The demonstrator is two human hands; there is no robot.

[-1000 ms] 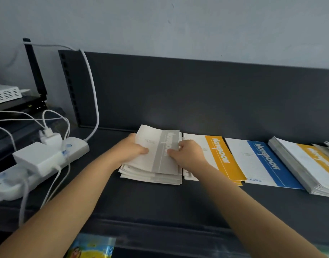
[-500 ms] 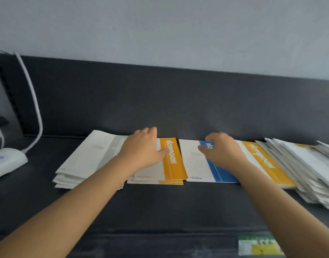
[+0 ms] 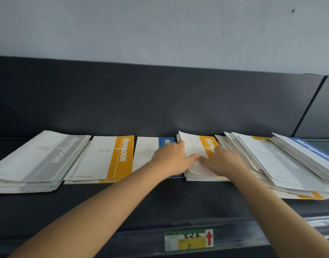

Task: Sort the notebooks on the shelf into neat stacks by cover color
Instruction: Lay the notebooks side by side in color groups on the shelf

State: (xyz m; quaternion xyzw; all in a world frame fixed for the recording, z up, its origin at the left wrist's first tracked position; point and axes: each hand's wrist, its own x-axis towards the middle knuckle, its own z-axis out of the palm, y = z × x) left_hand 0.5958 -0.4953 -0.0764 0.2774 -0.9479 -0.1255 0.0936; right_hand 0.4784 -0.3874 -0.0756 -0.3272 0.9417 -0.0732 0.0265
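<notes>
Both hands have shifted right since earlier: left hand [image 3: 171,159] and right hand [image 3: 222,161], fingers spread, press an orange-striped notebook stack [image 3: 197,148] mid-shelf [image 3: 160,203], hiding the blue notebook [image 3: 148,151] partly.

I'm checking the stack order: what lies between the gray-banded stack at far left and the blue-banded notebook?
In the head view, an orange-banded stack lies between the gray-banded stack and the blue-banded notebook.

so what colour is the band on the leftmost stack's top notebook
Grey band on the leftmost stack's top notebook, clearest in the head view.
</notes>
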